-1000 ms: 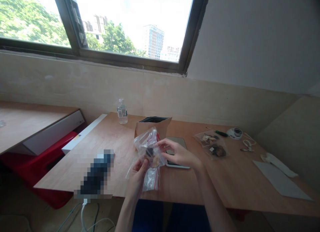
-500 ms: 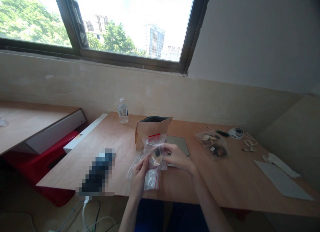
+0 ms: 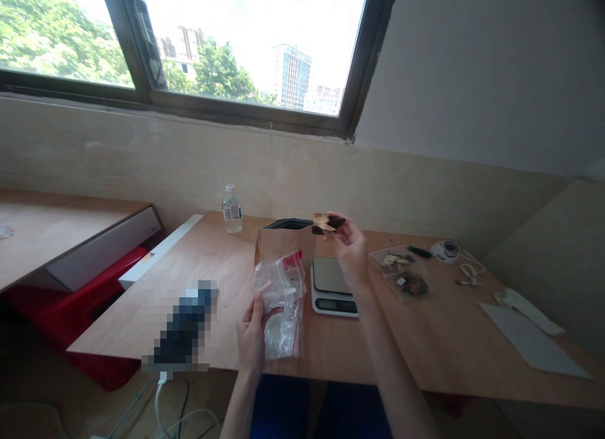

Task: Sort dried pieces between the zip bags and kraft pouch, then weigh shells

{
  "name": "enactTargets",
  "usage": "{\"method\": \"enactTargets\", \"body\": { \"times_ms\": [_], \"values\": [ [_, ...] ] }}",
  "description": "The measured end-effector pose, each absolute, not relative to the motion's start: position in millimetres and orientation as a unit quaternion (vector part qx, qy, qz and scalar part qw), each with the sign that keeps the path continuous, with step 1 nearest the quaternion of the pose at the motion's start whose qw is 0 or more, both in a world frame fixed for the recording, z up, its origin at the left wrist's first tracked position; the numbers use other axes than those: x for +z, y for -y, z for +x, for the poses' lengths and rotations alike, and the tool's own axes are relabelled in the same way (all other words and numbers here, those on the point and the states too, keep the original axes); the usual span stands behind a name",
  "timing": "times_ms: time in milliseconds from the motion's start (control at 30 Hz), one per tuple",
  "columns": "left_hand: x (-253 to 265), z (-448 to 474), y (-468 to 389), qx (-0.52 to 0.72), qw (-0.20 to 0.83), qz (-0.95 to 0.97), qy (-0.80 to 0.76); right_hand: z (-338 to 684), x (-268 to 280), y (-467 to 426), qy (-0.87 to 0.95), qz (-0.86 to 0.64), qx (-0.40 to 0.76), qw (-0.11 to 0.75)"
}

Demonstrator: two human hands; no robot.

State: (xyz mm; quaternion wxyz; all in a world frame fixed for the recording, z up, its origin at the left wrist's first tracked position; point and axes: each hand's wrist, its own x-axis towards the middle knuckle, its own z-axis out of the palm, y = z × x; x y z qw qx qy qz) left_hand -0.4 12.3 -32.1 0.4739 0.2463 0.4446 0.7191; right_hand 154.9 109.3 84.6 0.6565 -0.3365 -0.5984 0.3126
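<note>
My left hand pinches a clear zip bag with a red strip along its top. Up above the digital kitchen scale, my right hand grips dried mushroom pieces, pale tan and dark brown; their exact number is hard to make out. Just left of that hand stands an open brown paper bag with a dark inside. More clear zip bags lie flat on the table under the one I hold. The scale's plate is partly covered by my right wrist.
Two clear bags of dried pieces lie to the right, near a green-handled screwdriver and a white dome camera. A water bottle stands at the back. A blurred-out dark device with a cable sits at left.
My right hand has come out of the zip bag with the dried mushroom pieces and risen toward the back. The bag in my left hand has shifted left and down, uncovering the scale.
</note>
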Motion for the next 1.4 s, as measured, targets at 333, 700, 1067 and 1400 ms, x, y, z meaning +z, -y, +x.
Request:
{"method": "enactTargets", "body": {
  "times_ms": [333, 700, 1067, 1400],
  "values": [
    [-30.8, -5.7, -10.5, 0.714, 0.469, 0.257, -0.453, 132.4, 81.7, -142.9, 0.812, -0.352, 0.070, 0.461],
    [-33.8, -4.3, -14.2, 0.711, 0.475, 0.265, -0.446, 139.8, 84.0, -130.9, 0.848, -0.373, 0.010, 0.376],
    [-37.6, -8.2, -11.7, 0.693, 0.471, 0.293, -0.460, 134.9, 84.0, -100.4, 0.815, -0.357, 0.031, 0.456],
    [-34.6, -7.3, -10.5, 0.607, 0.452, 0.433, -0.489, 145.9, 28.9, -61.4, 0.621, -0.439, 0.484, 0.433]
  ]
}}
